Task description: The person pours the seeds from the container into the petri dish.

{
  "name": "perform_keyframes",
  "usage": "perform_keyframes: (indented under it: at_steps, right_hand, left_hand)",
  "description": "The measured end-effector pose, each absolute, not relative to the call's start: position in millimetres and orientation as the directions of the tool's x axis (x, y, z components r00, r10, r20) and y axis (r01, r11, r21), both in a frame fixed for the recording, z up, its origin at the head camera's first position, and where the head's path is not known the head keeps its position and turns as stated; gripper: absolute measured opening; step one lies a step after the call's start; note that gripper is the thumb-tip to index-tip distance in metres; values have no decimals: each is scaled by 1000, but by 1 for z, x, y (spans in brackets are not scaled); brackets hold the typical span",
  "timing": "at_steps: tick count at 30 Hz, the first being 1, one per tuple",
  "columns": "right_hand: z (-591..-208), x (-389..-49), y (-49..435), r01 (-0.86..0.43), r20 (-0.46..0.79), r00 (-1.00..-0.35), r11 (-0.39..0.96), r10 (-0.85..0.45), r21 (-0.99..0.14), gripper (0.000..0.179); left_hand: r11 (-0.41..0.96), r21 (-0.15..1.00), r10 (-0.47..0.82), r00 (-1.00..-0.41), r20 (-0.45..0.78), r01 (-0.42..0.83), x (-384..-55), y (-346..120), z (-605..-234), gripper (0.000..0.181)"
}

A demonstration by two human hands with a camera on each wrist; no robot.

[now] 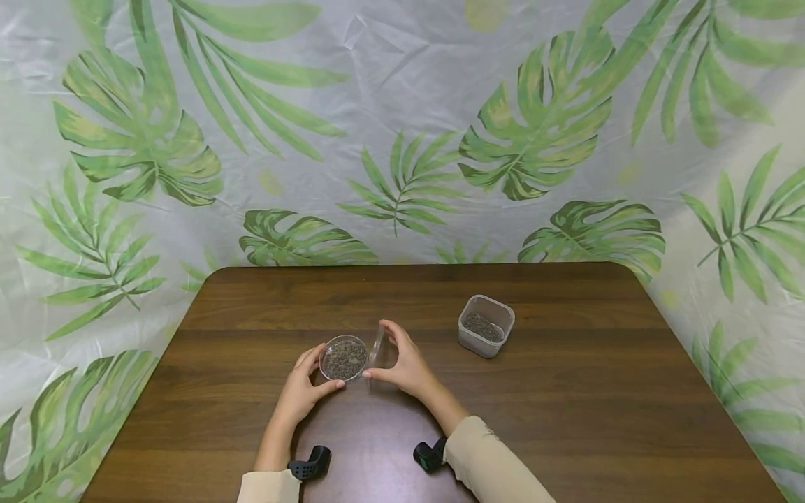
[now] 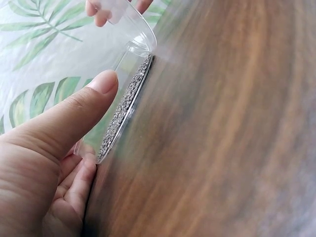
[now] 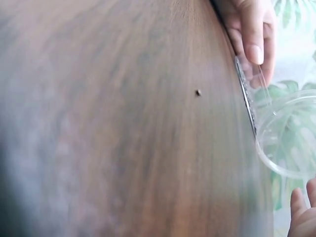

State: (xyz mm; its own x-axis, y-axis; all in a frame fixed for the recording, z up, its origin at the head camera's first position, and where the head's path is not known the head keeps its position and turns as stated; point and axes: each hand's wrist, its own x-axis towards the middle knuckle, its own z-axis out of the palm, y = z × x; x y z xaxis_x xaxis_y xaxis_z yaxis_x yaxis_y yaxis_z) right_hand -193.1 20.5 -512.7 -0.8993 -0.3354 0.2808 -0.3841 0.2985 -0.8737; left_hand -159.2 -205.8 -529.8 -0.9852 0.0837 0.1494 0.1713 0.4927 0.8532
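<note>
A clear round petri dish (image 1: 323,369) filled with small dark grey grains (image 1: 344,359) sits flat on the table left of the middle. My left hand (image 1: 300,390) holds it by the wall, thumb (image 2: 96,91) on the near side and fingers on the far side. Beside the dish's right edge my right hand (image 1: 407,367) grips a clear round lid (image 1: 376,345) between thumb and fingers. This lid stands almost upright, its rim right at the dish in the left wrist view. The right wrist view shows its clear disc (image 3: 291,136).
Farther right on the brown wood table (image 1: 597,391) stands a square clear plastic tub (image 1: 476,344) with similar dark grains in the bottom. One tiny dark speck (image 3: 198,92) lies on the tabletop. Behind the table hangs a leaf-patterned sheet (image 1: 415,84).
</note>
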Motion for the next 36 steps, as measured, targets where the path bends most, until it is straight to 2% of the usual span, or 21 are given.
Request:
perform_keyframes:
  at_steps: [14,22,36]
  right_hand:
    - [-520,-197,13,-376,281,-895,247,-346,-893,98]
    - [-500,-186,10,-355,283,-879,131,-383,-926,96]
    - [-494,-182,5,-357,293,-881,117,-371,-927,96]
  left_hand:
    - [487,860,79,-989,128,150,-158,-206,-530,84]
    - [488,858,84,-987,140,163,-158,-205,-530,83]
    - [501,852,82,-988,130,153,-158,-206,-530,84]
